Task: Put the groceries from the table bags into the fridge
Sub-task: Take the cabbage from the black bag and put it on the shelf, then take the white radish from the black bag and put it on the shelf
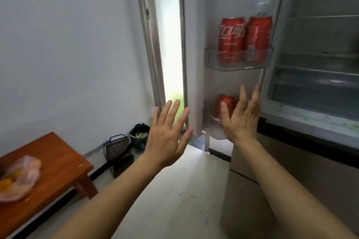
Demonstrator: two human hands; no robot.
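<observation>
- Low wooden bench (58, 157) sits down left against the white wall (68, 44), well apart from the fridge (320, 75) over on the right.
- On the floor (174, 190) between them there's a metal dustpan (116, 146) standing by the wall, and a little bin (139, 134) with a black liner and some green scraps in it.
- Fridge door (196, 44) is swung open, with a bright strip of daylight (171, 44) just left of its edge.
- Both hands are raised in front of the door, fingers spread, holding nothing. Left hand (167, 134) is over the door's lower edge, and right hand (242, 120) blocks part of the bottom door rack.
- Clear door shelf (239, 67) holds two red cans (231, 40), upright and side by side.
- A third can (223, 108), also red, sits lower in the door, half hidden behind the right hand.
- Thin see-through bag (21, 176) lies slumped on the bench with orange and pale roundish stuff inside, too blurry to say what.
- Inside the fridge you can see glass shelves, all pretty blurry.
</observation>
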